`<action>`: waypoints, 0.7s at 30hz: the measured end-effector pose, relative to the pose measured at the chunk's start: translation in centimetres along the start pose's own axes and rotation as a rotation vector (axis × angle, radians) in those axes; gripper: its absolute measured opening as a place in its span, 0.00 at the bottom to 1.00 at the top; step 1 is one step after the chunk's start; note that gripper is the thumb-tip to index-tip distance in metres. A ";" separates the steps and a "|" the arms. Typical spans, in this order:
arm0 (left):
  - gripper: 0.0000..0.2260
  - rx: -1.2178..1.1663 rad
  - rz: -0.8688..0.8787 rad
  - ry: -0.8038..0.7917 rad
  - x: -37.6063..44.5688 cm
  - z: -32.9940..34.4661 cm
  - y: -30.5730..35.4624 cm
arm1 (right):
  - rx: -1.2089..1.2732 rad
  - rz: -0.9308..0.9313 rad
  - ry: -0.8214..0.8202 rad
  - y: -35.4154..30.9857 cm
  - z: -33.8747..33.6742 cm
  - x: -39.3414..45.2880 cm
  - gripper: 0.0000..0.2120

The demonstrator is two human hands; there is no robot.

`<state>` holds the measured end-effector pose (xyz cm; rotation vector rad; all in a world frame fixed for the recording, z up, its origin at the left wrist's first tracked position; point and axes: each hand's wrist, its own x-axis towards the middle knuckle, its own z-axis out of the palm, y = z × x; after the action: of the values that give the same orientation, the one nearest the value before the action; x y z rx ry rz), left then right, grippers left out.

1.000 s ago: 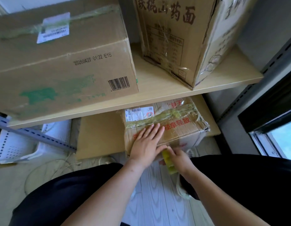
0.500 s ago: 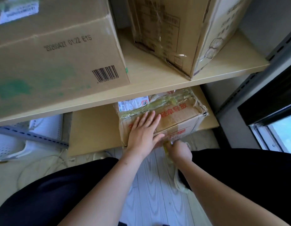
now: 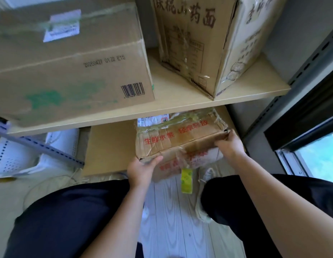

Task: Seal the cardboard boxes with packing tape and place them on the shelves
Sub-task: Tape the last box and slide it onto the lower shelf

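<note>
A worn cardboard box [image 3: 180, 138] with red print and clear tape over its top sits on the lower shelf [image 3: 108, 151], under the upper shelf board [image 3: 180, 101]. My left hand [image 3: 141, 169] grips its near left corner, thumb on the top edge. At the box's right front corner my right hand [image 3: 229, 145] holds on with its fingers curled over the edge. A yellow-green strip of tape [image 3: 186, 180] hangs down from the box's front face.
Two big cardboard boxes stand on the upper shelf: a wide one [image 3: 68, 71] at left and a tall one [image 3: 203, 40] at right. A grey metal upright [image 3: 311, 58] and a window [image 3: 318, 153] are at right. White perforated panels [image 3: 14, 155] lie at left on the floor.
My left hand left the box top and took the near left corner. My right hand let go of the yellow-green tape strip and moved to the right corner. The box has come forward.
</note>
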<state>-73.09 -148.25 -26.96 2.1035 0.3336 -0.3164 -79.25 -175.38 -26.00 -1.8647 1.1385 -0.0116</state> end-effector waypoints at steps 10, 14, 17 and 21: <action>0.43 0.139 0.077 0.115 2.0 -2.0 2.8 | -0.037 -0.123 0.073 -1.4 0.1 -1.0 0.24; 0.52 0.389 0.218 0.028 2.9 0.6 1.2 | -0.196 -0.165 0.112 -2.2 3.2 0.6 0.27; 0.39 0.524 0.341 0.175 2.5 2.1 1.6 | -0.223 -0.193 0.155 -3.4 5.2 1.2 0.27; 0.27 0.365 0.297 0.096 1.6 2.3 1.3 | -0.333 -0.128 0.097 -4.8 5.6 3.6 0.30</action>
<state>-71.34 -150.71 -27.72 2.4925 0.0134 -0.1045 -71.48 -173.33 -27.34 -2.2515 1.1377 0.0165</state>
